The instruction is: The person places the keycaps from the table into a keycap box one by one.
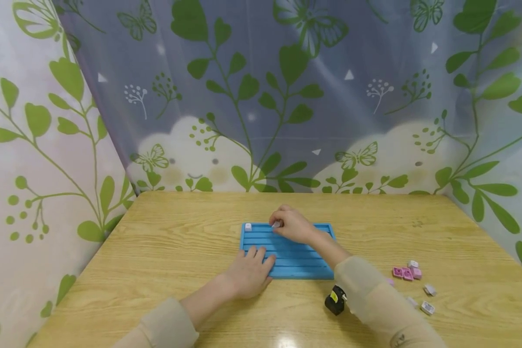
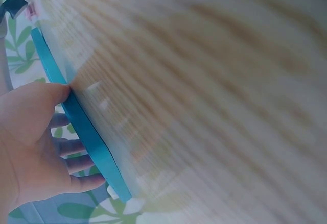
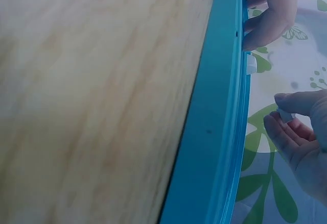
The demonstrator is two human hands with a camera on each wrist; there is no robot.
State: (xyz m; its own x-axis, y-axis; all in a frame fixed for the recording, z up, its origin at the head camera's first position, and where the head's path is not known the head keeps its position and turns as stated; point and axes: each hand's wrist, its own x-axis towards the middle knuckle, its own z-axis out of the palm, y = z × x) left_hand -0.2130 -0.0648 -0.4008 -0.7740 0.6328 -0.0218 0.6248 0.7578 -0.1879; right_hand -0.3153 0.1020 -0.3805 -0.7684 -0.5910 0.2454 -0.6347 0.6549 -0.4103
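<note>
A blue tray with raised parallel ridges lies on the wooden table. My left hand rests on its front left corner, fingers spread over the ridges. The left wrist view shows that thumb against the tray's front wall. Over the tray's back edge, my right hand pinches a small white keycap between thumb and fingertips. Another white keycap sits in the back left corner of the tray, in the rearmost row.
Right of the tray, several loose pink keycaps and white keycaps lie scattered, some with hollow undersides up. A small black object with a yellow label stands by the right sleeve. A leaf-patterned curtain hangs behind the table.
</note>
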